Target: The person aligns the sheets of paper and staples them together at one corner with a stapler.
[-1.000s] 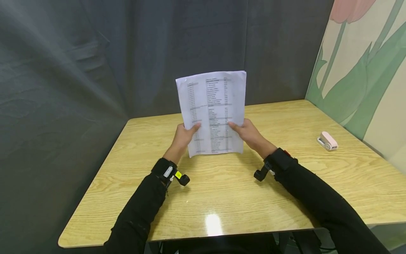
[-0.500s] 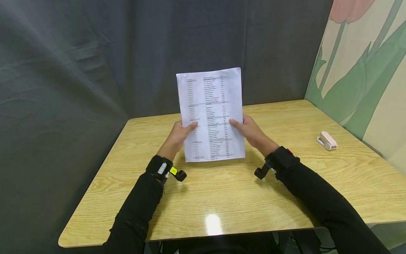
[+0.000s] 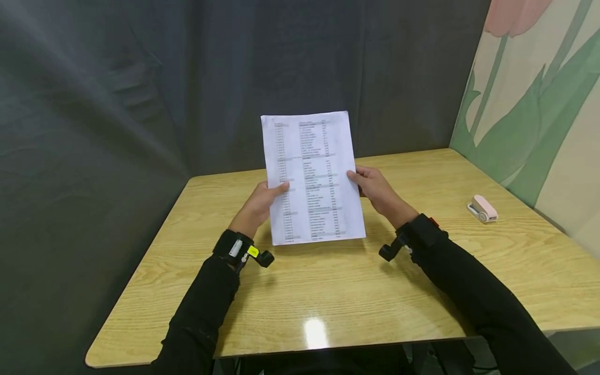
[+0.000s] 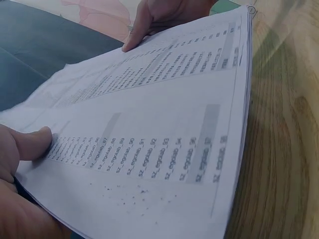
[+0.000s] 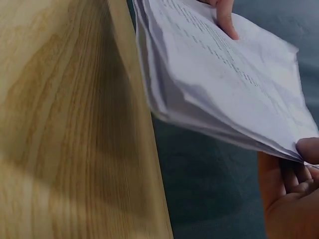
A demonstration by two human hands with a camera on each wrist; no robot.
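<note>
A thin stack of white printed sheets (image 3: 311, 177) stands nearly upright above the wooden table (image 3: 328, 291), its lower edge close to the tabletop. My left hand (image 3: 262, 200) pinches the stack's left edge, thumb on the printed face. My right hand (image 3: 372, 187) pinches the right edge in the same way. In the left wrist view the sheets (image 4: 149, 139) fill the frame, with my left thumb (image 4: 27, 144) on the print and the right thumb (image 4: 142, 27) at the far edge. From the right wrist view the stack (image 5: 224, 84) shows several fanned layers, with my right hand (image 5: 294, 184) holding them.
A small pink stapler (image 3: 483, 208) lies near the table's right edge. Dark grey curtains hang behind and to the left. A wall with a painted flower stands on the right. Black sleeves cover both forearms, each with a small wrist camera.
The sheets have dropped a little and shifted slightly; my right thumb has slid outward to the right edge. The left hand has lowered a bit with the stack.
</note>
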